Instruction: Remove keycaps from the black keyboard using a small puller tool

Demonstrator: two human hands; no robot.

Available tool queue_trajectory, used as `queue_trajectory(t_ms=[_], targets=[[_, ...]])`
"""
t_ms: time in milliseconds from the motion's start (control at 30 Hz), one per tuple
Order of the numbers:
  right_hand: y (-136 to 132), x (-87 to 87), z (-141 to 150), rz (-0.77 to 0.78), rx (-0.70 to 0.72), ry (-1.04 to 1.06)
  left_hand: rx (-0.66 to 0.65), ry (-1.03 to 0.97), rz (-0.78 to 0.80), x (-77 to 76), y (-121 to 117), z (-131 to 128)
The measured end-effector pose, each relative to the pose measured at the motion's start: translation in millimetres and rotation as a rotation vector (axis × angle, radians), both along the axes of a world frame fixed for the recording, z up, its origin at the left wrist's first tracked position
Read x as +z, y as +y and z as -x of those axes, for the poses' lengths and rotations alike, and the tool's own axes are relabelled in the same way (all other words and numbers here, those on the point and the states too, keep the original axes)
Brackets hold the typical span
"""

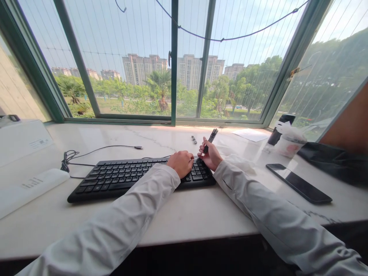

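Note:
A black keyboard [120, 175] lies on the white counter. My left hand [181, 163] rests on its right part, fingers curled down and close together; the fingertips are largely hidden. Beside it, over the number keys, my right hand [211, 155] is closed around a slim dark tool [212, 138] that looks like a folding hex key set. Its upper end stands up past the fingers, and a thin piece points down at the keys. A few small dark pieces [194, 140], perhaps keycaps, lie just beyond the keyboard.
A cable [109, 147] with a USB plug curls behind the keyboard. To the right are a phone [299, 183], a plastic-wrapped cup [290, 142], a black bottle [278, 130], paper [250, 134] and a black bag [330, 161]. White boxes [25, 140] stand left; windows rise behind.

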State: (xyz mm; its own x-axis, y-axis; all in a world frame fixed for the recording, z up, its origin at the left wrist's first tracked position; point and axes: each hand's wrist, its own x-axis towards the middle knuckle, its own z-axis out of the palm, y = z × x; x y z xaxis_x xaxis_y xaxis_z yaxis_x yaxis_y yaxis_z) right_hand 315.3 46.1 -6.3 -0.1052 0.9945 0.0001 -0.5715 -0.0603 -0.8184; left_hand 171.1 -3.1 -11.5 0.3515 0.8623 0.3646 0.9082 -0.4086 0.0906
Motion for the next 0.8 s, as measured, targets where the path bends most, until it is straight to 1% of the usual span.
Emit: queue_trajectory(t_ms=[167,367,600,700,800], targets=[[-0.9,2.8,-2.9,0.049,-0.002,0.033,0.003,0.007,0.020,0.8,-1.6,0.4],[0.5,0.1,-1.6,0.025,0.023,-0.016,0.000,0.013,0.022,3.1,-3.4,0.1],[-0.5,1.6,0.8,0.024,-0.007,-0.115,0.003,-0.008,0.041,2.6,-3.3,-0.5],[-1.2,1.9,1.3,0.038,-0.019,-0.136,0.003,-0.021,0.047,1.4,-2.6,-0.5],[-1.1,-0.1,2.4,0.008,-0.008,-0.130,0.000,-0.035,0.048,0.1,-1.4,-0.3]])
